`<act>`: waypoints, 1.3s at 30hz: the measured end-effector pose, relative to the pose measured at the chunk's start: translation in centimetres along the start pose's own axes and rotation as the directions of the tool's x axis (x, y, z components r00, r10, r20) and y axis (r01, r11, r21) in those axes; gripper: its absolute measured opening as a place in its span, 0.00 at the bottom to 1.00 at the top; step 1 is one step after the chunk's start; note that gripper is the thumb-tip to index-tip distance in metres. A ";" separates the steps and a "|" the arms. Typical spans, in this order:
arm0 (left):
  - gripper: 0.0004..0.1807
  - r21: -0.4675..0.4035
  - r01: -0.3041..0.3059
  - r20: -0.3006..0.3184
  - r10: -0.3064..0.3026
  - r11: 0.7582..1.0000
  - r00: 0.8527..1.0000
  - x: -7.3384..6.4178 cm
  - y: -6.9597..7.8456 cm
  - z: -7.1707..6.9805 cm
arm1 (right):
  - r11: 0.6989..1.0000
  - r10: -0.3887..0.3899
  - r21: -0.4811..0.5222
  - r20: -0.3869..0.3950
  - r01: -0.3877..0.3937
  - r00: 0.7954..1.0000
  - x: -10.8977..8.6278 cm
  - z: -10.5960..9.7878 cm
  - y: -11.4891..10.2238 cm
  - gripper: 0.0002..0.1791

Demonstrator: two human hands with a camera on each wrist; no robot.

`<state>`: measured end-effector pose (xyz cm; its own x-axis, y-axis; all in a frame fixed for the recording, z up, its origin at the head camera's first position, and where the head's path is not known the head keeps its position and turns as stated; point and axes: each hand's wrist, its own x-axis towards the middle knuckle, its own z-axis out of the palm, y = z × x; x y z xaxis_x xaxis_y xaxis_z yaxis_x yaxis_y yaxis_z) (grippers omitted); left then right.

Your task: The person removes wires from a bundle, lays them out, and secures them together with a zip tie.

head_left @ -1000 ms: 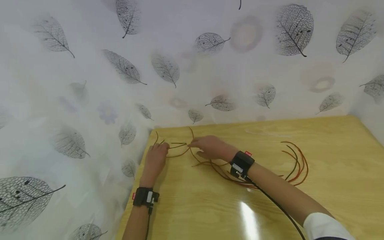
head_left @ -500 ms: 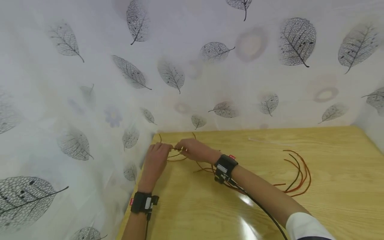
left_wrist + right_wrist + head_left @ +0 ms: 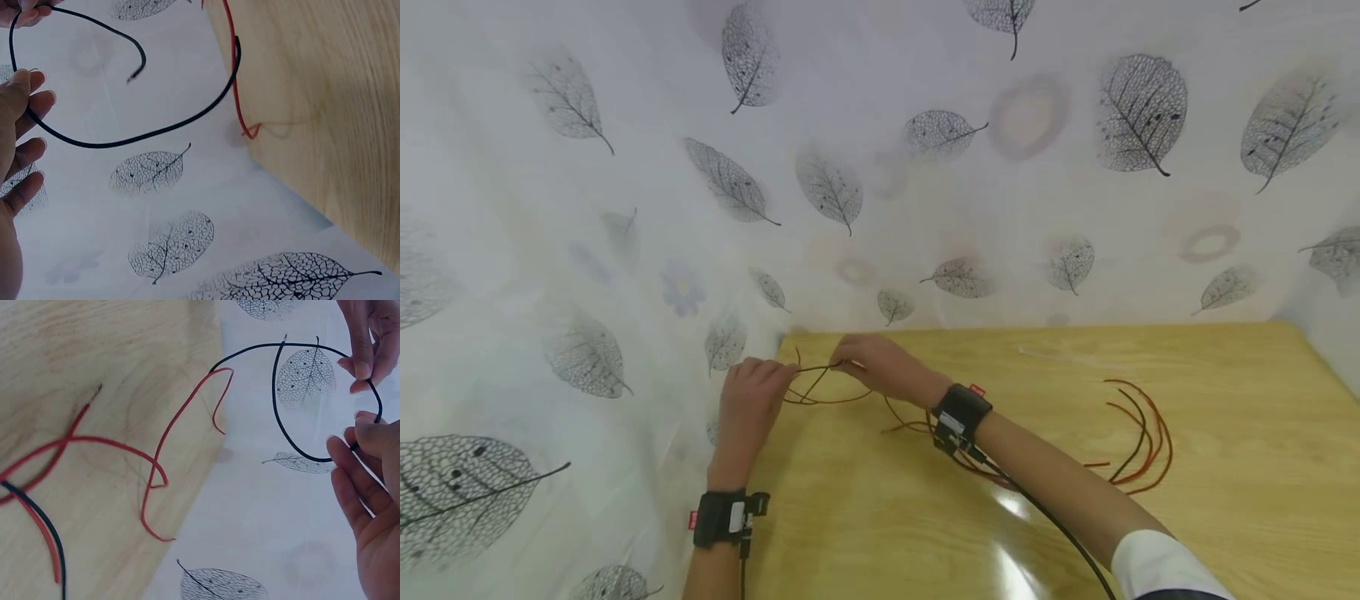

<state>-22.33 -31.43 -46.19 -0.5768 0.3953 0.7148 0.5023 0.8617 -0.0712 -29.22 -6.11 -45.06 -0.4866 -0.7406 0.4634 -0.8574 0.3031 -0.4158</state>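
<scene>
A thin black wire is pinched by both hands. My left hand grips it between thumb and fingertips at the table's far left. My right hand pinches it a short way to the right, so a short stretch runs between them. In the right wrist view the black wire curves in an open loop below the two hands, and one end crosses over it. A thin red wire lies bent on the table beside it. The black wire's other end overlaps the red one; whether they are joined I cannot tell.
More red and black wires curve across the wooden table, partly under the right forearm. A thin whitish strip lies near the back edge. Leaf-patterned sheeting hangs behind and at the left.
My right hand has moved left toward the left hand and taken hold of the black wire. In the last half second the left hand shifted left, widening the gap between them.
</scene>
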 end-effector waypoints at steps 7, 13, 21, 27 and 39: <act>0.11 -0.033 0.015 0.017 -0.014 0.999 1.000 -0.4 -0.4 -0.9 | 0.934 -0.153 -0.323 0.024 0.152 0.988 0.0 -2.2 -1.2 0.10; 0.13 -0.001 0.041 0.029 -0.041 0.999 0.999 -1.2 -0.7 -1.3 | 0.820 -0.195 -0.535 0.071 0.202 0.978 -1.8 -4.6 -0.9 0.15; 0.13 -0.035 0.067 0.034 -0.066 0.997 0.997 -0.7 -0.9 -1.3 | 0.789 -0.200 -0.591 0.014 0.169 0.980 -5.6 -8.9 0.5 0.17; 0.10 -0.086 0.069 0.012 -0.068 0.994 0.998 -0.2 -0.7 -0.8 | 0.759 -0.197 -0.637 -0.023 0.138 0.980 -9.7 -12.1 1.8 0.15; 0.09 -0.197 -0.019 -0.010 0.018 0.980 1.000 -0.1 2.2 2.3 | 0.771 -0.079 -0.637 -0.107 -0.007 0.991 -22.7 -17.0 3.3 0.17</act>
<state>-22.67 -28.85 -47.99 -0.5613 0.4074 0.7204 0.6302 0.7746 0.0530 -23.84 21.90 -43.71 -0.4326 -0.6940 0.5756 -0.7643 0.6209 0.1741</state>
